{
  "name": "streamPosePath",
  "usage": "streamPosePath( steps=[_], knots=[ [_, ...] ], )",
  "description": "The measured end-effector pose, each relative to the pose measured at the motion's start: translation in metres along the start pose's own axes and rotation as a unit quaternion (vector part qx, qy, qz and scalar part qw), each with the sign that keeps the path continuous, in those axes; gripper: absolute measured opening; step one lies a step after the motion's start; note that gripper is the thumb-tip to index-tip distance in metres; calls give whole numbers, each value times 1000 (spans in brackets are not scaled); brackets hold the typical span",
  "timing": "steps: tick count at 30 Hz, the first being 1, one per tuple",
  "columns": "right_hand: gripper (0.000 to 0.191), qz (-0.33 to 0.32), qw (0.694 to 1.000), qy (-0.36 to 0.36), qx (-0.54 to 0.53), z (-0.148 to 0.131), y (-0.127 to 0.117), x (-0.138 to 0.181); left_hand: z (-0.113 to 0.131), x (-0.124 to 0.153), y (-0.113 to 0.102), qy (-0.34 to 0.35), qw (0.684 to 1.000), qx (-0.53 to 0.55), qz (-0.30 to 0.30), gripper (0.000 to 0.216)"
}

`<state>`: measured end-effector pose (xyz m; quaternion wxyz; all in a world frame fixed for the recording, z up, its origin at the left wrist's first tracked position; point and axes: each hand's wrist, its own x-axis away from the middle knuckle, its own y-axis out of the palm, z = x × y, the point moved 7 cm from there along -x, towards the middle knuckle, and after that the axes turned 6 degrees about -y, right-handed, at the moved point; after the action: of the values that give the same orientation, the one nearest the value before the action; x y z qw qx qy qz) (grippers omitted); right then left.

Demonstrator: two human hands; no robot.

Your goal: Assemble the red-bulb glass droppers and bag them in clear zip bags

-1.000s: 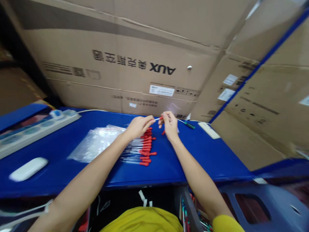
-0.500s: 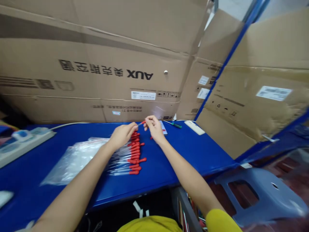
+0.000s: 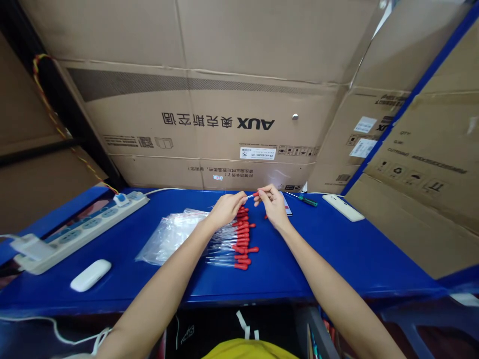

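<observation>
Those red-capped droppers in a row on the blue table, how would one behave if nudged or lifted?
Likely light: the droppers are thin clear tubes with red bulbs. Round and slender, one would probably roll on the smooth table. The tubes may be brittle; glass or plastic, I cannot tell.

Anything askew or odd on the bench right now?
Mostly tidy. In the row of red-bulbed droppers, one stray dropper juts further right than its neighbours. A small red piece lies loose beside the right hand, which pinches the held dropper with the left hand.
</observation>
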<state>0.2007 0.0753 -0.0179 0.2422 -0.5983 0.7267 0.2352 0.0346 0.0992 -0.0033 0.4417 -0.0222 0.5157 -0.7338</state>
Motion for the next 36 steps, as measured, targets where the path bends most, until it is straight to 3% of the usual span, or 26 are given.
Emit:
streamPosePath(
  steps=[20, 28, 32, 36],
  knots=[
    [38, -18, 1000, 3, 14, 0, 8, 6, -1, 0, 0, 17, 1000, 0, 11, 39],
    [42, -42, 998, 29, 27, 20, -2, -2, -13, -2, -2, -16, 998, -63, -2, 42],
    [29, -85, 984, 22, 155, 35, -5, -1, -28, 0, -3, -44, 991, -122, -15, 40],
    [14, -182, 913, -12, 364, 41, -2, 3, -56, 3, 1, -104, 978, -180, -33, 32]
  ],
)
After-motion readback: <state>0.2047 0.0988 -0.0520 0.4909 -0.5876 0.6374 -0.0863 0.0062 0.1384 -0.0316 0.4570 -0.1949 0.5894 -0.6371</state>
